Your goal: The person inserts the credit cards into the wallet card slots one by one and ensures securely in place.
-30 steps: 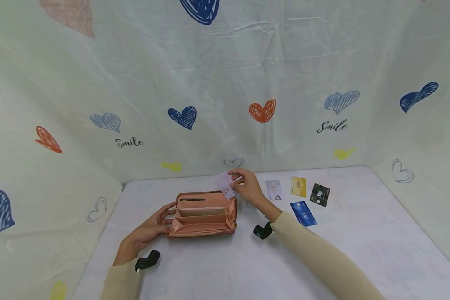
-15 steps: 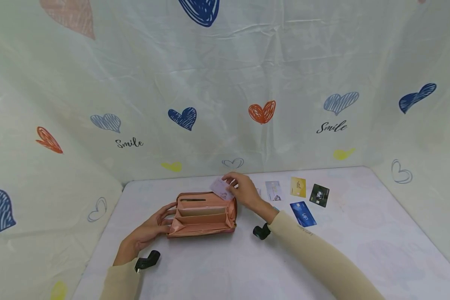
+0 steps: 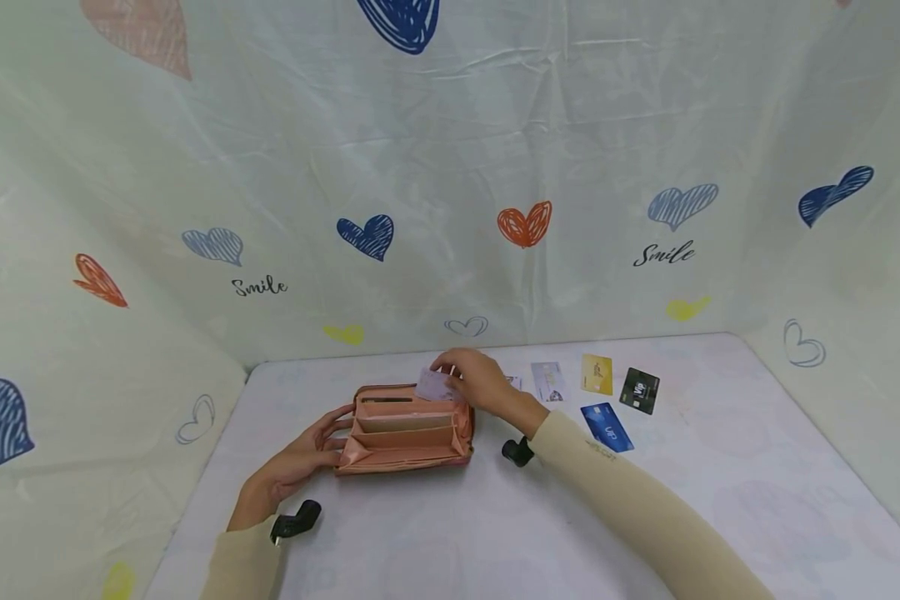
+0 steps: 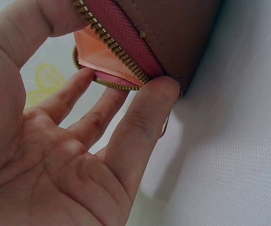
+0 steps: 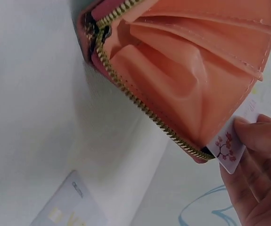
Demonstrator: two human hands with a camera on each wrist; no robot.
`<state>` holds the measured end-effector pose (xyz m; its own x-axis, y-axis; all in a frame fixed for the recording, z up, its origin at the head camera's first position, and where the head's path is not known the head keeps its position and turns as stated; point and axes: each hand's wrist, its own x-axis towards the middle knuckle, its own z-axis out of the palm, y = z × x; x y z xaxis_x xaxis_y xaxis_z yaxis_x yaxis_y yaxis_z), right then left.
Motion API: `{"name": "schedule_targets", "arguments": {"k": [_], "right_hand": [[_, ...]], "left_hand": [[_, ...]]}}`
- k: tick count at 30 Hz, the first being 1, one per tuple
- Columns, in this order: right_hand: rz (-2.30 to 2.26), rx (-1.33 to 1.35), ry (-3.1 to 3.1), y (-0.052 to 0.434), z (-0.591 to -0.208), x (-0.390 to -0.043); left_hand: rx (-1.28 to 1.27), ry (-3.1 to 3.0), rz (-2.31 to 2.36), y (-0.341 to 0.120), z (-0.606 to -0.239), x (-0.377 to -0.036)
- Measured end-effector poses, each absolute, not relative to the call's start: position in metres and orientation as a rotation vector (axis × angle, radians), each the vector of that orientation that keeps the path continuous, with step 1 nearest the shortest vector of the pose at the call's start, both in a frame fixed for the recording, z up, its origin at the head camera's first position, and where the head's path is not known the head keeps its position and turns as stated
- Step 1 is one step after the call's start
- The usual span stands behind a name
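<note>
A pink zip-around wallet [image 3: 405,442] stands open on the table, its orange-pink compartments facing up. At its left end my left hand [image 3: 300,460] holds the edges; in the left wrist view, fingertips of that hand [image 4: 97,127] rest along the brass zipper [image 4: 116,47]. My right hand [image 3: 474,379] pinches a pale pink-lilac card [image 3: 433,385] at the wallet's back right edge. The right wrist view shows this card [image 5: 228,146], printed with a blossom branch, between thumb and fingers, its inner end close against the lining behind the dividers.
On the right of the table lie a pale card [image 3: 548,381], a gold card [image 3: 597,373], a black card [image 3: 639,390] and a blue card [image 3: 607,427]. Another pale card is partly hidden behind my right hand. A printed curtain [image 3: 435,167] hangs behind the table.
My right hand has moved the pinched card left and down to the wallet's back edge, turning it flatter along that edge. The left hand and wallet have stayed in place.
</note>
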<state>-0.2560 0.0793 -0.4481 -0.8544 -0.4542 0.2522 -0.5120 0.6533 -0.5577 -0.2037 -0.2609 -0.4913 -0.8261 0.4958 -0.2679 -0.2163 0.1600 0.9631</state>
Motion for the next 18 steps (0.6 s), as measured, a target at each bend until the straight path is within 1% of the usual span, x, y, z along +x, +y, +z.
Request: {"name": "schedule_targets", "arguments": {"k": [9,18], "right_hand": [[0.835,0.888,-2.873,0.0717,-0.4440,-0.2585],[0.695,0.993,-2.858,0.0695,-0.4492,-0.2558]], "left_hand": [[0.240,1.910,1.716,-0.2615,-0.4922,-0.2044],[0.239,1.918,1.718,-0.2602,-0.4925,-0.2043]]}}
